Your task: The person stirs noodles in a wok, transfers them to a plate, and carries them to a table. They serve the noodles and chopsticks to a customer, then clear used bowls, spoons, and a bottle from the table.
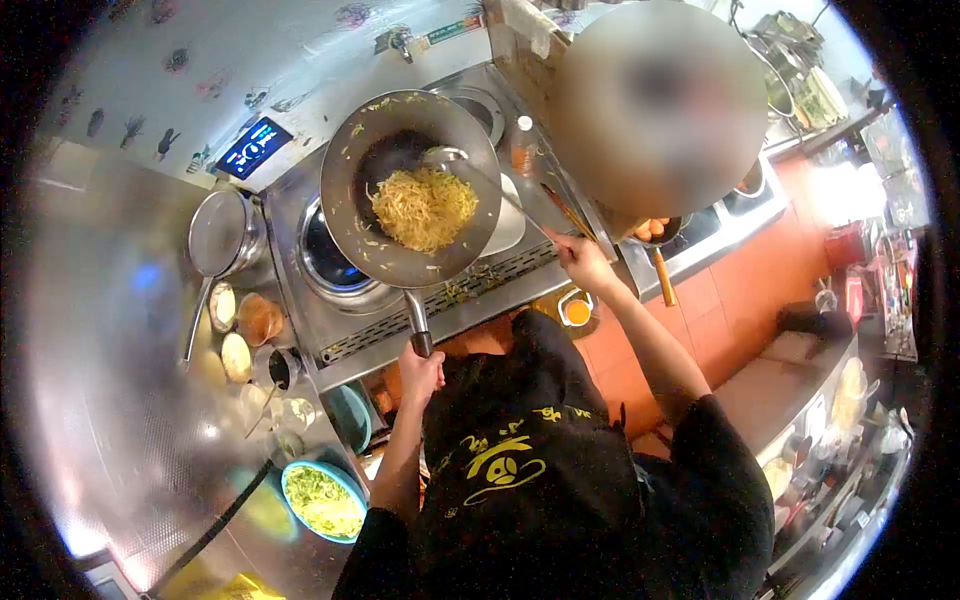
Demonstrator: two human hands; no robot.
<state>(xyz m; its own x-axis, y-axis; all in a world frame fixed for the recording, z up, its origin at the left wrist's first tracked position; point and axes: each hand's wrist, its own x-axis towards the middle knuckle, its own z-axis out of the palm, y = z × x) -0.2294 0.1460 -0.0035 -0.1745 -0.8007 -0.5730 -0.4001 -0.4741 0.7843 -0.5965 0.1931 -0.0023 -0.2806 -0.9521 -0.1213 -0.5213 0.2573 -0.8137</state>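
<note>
My left hand (422, 372) is wrapped round the dark grip of the wok (345, 190), which is tilted over the stove. Noodles mixed with pale green shreds (425, 210) lie heaped inside it, and a few strands cling to the wall. My right hand (584, 262) is closed round the end of a long-handled ladle (500, 190). The ladle's bowl dips into the wok at the far side of the noodles. Left of the wok, a burner (340, 255) shows a blue glow.
A blue bowl of shredded greens (325, 502) stands at lower left. Nearer the stove are a long-handled pot (222, 232) and several seasoning containers (236, 356). On the right, a small pan (655, 232) has its wooden handle jutting out. A plastic bottle (523, 145) stands behind.
</note>
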